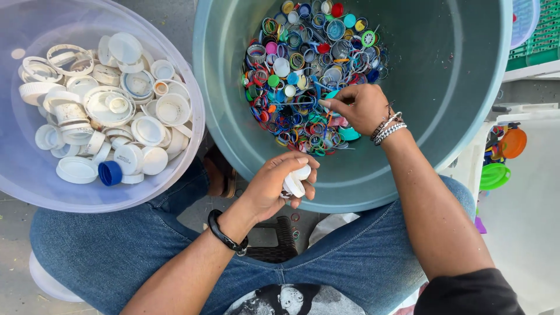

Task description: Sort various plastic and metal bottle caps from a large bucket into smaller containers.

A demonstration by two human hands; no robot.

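The left hand (pixel 274 186) grips small white plastic caps (pixel 296 181); at one o'clock, the right hand (pixel 361 108) pinches among mixed coloured plastic rings (pixel 309 76) in the grey-green round tub (pixel 443 87).

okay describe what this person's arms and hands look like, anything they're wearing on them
Both forearms are bare. The left hand has a glossy black bangle round its wrist. The right hand wears a stack of thin bracelets, dark and silvery beaded, at the wrist. A black short sleeve covers the right upper arm.

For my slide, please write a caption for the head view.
Left hand holds white caps; right hand reaches among mixed caps in green tub.
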